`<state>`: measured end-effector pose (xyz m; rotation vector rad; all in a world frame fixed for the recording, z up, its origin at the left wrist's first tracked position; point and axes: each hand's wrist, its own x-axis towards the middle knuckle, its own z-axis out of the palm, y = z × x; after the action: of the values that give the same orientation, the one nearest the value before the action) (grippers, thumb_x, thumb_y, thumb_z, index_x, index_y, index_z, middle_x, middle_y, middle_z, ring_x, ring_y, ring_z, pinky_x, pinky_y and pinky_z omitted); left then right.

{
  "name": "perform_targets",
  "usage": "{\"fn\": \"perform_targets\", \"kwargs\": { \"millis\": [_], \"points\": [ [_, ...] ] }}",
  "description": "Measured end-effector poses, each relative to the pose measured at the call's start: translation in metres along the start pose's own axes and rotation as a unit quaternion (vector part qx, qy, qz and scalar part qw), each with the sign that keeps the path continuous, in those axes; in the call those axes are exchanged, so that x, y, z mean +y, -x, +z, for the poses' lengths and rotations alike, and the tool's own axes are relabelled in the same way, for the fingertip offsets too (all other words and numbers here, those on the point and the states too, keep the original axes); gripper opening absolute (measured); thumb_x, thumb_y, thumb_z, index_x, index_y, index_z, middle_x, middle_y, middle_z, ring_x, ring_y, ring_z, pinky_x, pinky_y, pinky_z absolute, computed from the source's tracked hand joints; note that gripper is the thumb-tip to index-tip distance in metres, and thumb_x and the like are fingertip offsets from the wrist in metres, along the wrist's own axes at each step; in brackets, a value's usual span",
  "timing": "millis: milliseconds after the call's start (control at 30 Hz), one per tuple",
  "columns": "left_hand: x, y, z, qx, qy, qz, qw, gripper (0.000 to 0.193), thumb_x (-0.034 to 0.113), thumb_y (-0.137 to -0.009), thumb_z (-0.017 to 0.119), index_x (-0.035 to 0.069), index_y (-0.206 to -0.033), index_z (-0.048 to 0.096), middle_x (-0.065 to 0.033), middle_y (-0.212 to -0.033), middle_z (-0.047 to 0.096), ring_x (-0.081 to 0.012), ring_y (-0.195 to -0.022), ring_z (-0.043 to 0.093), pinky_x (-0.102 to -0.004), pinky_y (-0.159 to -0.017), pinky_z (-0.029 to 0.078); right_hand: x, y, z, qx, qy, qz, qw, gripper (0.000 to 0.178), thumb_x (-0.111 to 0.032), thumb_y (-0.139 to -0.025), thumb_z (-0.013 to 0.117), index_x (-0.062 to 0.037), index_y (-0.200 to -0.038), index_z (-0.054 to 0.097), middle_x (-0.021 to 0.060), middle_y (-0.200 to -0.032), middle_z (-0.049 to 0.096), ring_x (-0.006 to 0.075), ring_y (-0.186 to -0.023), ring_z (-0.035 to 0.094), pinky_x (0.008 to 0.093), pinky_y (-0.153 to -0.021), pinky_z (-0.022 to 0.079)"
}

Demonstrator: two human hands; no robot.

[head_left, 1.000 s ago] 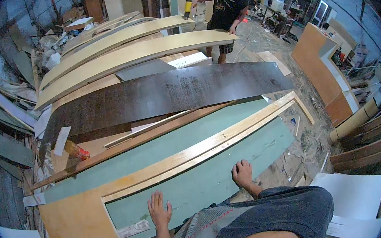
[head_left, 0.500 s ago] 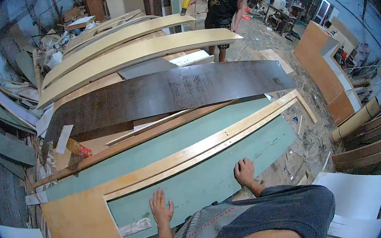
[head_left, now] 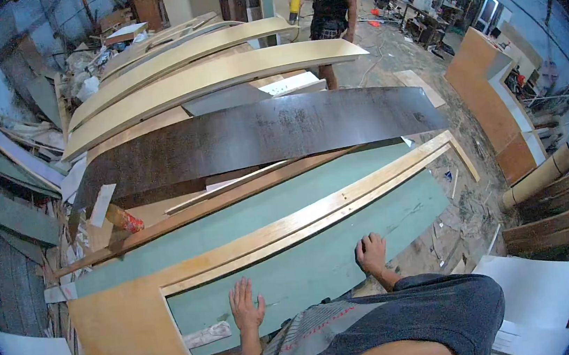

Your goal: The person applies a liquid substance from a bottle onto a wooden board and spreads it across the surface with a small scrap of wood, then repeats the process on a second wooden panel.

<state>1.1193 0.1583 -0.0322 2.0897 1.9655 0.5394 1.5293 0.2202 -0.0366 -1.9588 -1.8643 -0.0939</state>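
My left hand [head_left: 247,308] lies flat on a green board [head_left: 302,270], fingers stretched out and holding nothing. Farther right on the same board rests my right hand [head_left: 372,255], its fingers curled under; whatever they may hold is hidden. A light wooden frame piece [head_left: 129,321], broad at the left with a long narrow curved arm, sits on the board beyond both hands. Beside the inner corner of its broad end, left of my left hand, lies a crumpled whitish roll or cloth [head_left: 208,334].
Behind stand a dark brown curved panel [head_left: 258,135] and pale curved pieces [head_left: 216,73]. A red-labelled bottle [head_left: 124,219] lies at the left. A person [head_left: 333,3] stands at the back near a yellow tool [head_left: 294,9]. White sheets [head_left: 532,289] lie at right.
The whole view has shifted slightly. The person at the back has moved a little, and the yellow tool is now lower and more upright. Both my hands stay on the board.
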Motion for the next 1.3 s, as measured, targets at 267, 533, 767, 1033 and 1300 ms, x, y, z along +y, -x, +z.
{"fn": "perform_targets", "kwargs": {
  "millis": [267,533,767,1033,1300],
  "points": [
    [0.001,0.004,0.001,-0.002,-0.007,-0.009,1.000,0.057,0.031,-0.089,0.057,0.010,-0.141,0.047,-0.0093,-0.148,0.044,-0.0267,-0.139,0.036,-0.0470,-0.117,0.022,-0.003,0.001,-0.001,-0.009,-0.014,0.012,1.000,0.011,-0.014,-0.085,0.058,-0.0043,-0.082,0.054,0.0160,-0.089,0.050,0.0359,-0.089,0.049,0.0466,-0.078,0.037],
    [0.003,0.000,0.000,0.003,-0.005,-0.008,1.000,0.056,0.032,-0.091,0.056,0.006,-0.139,0.047,-0.0098,-0.150,0.040,-0.0256,-0.141,0.033,-0.0463,-0.117,0.022,0.007,0.001,0.004,-0.019,-0.013,-0.024,0.999,0.018,-0.021,-0.090,0.054,-0.0034,-0.086,0.057,0.0148,-0.087,0.051,0.0344,-0.086,0.051,0.0458,-0.073,0.036],
    [0.002,0.004,0.005,0.015,-0.041,-0.012,0.999,0.057,0.033,-0.092,0.054,0.006,-0.141,0.044,-0.0100,-0.151,0.039,-0.0254,-0.141,0.033,-0.0433,-0.118,0.021,0.005,0.004,0.011,0.005,0.014,-0.018,1.000,0.020,-0.022,-0.092,0.053,-0.0030,-0.089,0.058,0.0165,-0.092,0.053,0.0353,-0.090,0.052,0.0467,-0.077,0.038],
    [0.001,0.021,0.008,0.071,-0.071,-0.089,0.991,0.062,0.037,-0.091,0.054,0.003,-0.142,0.041,-0.0126,-0.148,0.041,-0.0273,-0.140,0.033,-0.0447,-0.117,0.022,0.008,0.005,0.004,0.020,-0.038,-0.027,0.999,0.024,-0.024,-0.090,0.056,-0.0012,-0.083,0.059,0.0165,-0.091,0.056,0.0364,-0.090,0.054,0.0475,-0.078,0.041],
    [0.012,0.017,0.006,0.078,-0.083,-0.111,0.987,0.060,0.034,-0.091,0.055,0.002,-0.141,0.040,-0.0143,-0.146,0.042,-0.0283,-0.137,0.036,-0.0478,-0.114,0.025,0.023,0.008,0.012,-0.002,-0.058,0.006,0.998,0.022,-0.024,-0.086,0.060,-0.0032,-0.080,0.061,0.0135,-0.084,0.057,0.0341,-0.084,0.054,0.0470,-0.072,0.040]
  ]
}}
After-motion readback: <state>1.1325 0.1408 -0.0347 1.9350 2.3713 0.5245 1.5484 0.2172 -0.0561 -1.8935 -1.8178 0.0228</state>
